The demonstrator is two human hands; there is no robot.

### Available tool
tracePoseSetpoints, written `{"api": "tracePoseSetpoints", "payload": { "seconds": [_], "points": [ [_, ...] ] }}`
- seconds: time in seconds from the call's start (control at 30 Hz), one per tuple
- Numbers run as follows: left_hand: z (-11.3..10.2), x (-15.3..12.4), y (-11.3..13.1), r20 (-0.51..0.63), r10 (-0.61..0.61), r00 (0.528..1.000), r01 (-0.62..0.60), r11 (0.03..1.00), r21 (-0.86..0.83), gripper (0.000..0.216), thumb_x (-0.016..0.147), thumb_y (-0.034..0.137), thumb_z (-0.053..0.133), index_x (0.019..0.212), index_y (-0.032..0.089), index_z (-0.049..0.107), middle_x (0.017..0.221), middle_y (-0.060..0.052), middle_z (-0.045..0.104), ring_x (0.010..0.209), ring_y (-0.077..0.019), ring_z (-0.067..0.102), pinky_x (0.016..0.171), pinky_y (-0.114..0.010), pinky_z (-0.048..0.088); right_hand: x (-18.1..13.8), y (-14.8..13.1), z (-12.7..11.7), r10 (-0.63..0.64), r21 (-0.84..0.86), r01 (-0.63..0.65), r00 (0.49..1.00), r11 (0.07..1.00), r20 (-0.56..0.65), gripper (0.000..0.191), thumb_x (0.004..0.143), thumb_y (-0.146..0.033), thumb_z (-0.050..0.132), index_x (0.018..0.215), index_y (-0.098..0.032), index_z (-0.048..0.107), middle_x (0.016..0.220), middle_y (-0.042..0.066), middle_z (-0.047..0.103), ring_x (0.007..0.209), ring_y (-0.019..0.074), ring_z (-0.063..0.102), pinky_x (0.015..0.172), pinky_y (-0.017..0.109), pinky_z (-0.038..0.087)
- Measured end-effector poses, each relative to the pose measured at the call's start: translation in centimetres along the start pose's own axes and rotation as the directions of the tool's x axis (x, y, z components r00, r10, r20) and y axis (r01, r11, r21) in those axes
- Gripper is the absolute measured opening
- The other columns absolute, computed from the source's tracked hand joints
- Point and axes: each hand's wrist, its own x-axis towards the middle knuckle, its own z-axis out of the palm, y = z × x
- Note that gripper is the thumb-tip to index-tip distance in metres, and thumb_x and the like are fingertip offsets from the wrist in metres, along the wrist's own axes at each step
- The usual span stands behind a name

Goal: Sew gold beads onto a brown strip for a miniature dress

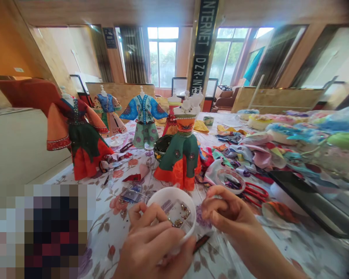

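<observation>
My left hand (154, 240) is wrapped round a small white bowl (163, 198) that holds several gold and clear beads (178, 215). Its thumb and forefinger curl over the near rim. My right hand (225, 211) hovers just right of the bowl with the fingers curled into a pinch; what they hold, if anything, is too small to make out. Directly behind the bowl stands a doll mannequin in a green and orange dress (182, 155).
Other dressed mannequins stand on the floral tablecloth (104, 224): a red and dark green one (78, 139), two blue ones (144, 116). Red scissors (254, 192), a tape roll (229, 180) and heaps of fabric scraps (250, 151) lie to the right. A dark tray edge (308, 205) runs at right.
</observation>
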Motion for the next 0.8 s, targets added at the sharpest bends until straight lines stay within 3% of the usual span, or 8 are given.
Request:
{"api": "tracePoseSetpoints", "payload": {
  "seconds": [0.2,0.37,0.5,0.57,0.7,0.8],
  "points": [
    [0.2,0.0,-0.7,-0.055,0.117,0.992,-0.103,0.974,0.203,0.012,0.086,0.013,0.056,0.075,0.020,0.058,0.056,0.006,0.059,0.057,-0.0136,0.052,0.060,-0.029,0.040,0.3,-0.7,-0.9,-0.179,-0.303,0.181,0.983,0.936,0.035,0.023,0.087,-0.044,0.058,0.106,-0.033,0.063,0.099,0.001,0.069,0.075,0.0142,0.057,0.062,0.023,0.049],
    [0.5,-0.2,-1.2,0.010,0.223,0.975,-0.218,0.942,0.255,0.025,0.095,0.013,0.037,0.083,0.017,0.059,0.066,0.001,0.065,0.062,-0.0157,0.055,0.063,-0.031,0.042,-0.3,-1.1,-1.1,-0.310,-0.574,0.373,0.927,0.728,0.209,0.033,0.094,-0.048,0.040,0.115,-0.034,0.060,0.096,0.003,0.066,0.082,0.0181,0.059,0.073,0.030,0.051],
    [0.7,-0.7,-1.4,0.052,0.208,0.977,-0.214,0.940,0.264,0.031,0.098,0.016,0.030,0.100,0.012,0.060,0.072,-0.003,0.066,0.075,-0.0205,0.057,0.070,-0.035,0.042,-1.3,-1.3,-1.3,-0.248,-0.686,0.467,0.882,0.558,0.400,0.036,0.093,-0.041,0.047,0.128,-0.034,0.051,0.121,0.005,0.064,0.107,0.0237,0.060,0.083,0.033,0.052],
    [0.6,-0.8,-1.4,0.096,0.203,0.975,-0.223,0.925,0.308,0.035,0.097,0.014,0.026,0.102,0.011,0.061,0.076,-0.004,0.066,0.081,-0.0222,0.058,0.071,-0.036,0.043,-1.8,-1.4,-1.2,-0.206,-0.705,0.500,0.862,0.503,0.464,0.039,0.091,-0.037,0.052,0.130,-0.037,0.049,0.130,0.003,0.059,0.107,0.0219,0.063,0.085,0.031,0.053],
    [0.3,-0.4,-1.4,0.187,0.175,0.967,-0.235,0.895,0.379,0.034,0.095,0.010,0.029,0.100,0.010,0.062,0.078,-0.005,0.068,0.077,-0.0224,0.060,0.068,-0.036,0.046,-1.9,-1.4,-0.9,-0.176,-0.725,0.482,0.870,0.492,0.460,0.039,0.092,-0.039,0.049,0.131,-0.038,0.047,0.130,0.003,0.060,0.079,0.0172,0.070,0.078,0.031,0.057],
    [0.1,0.0,-1.4,0.197,0.176,0.965,-0.240,0.895,0.375,0.033,0.092,0.005,0.030,0.101,0.010,0.061,0.080,-0.005,0.070,0.078,-0.0220,0.061,0.067,-0.036,0.047,-1.5,-1.0,-0.9,-0.161,-0.747,0.467,0.880,0.474,0.448,0.047,0.092,-0.038,0.049,0.138,-0.032,0.040,0.135,0.007,0.055,0.096,0.0217,0.068,0.087,0.036,0.055]
  ]
}}
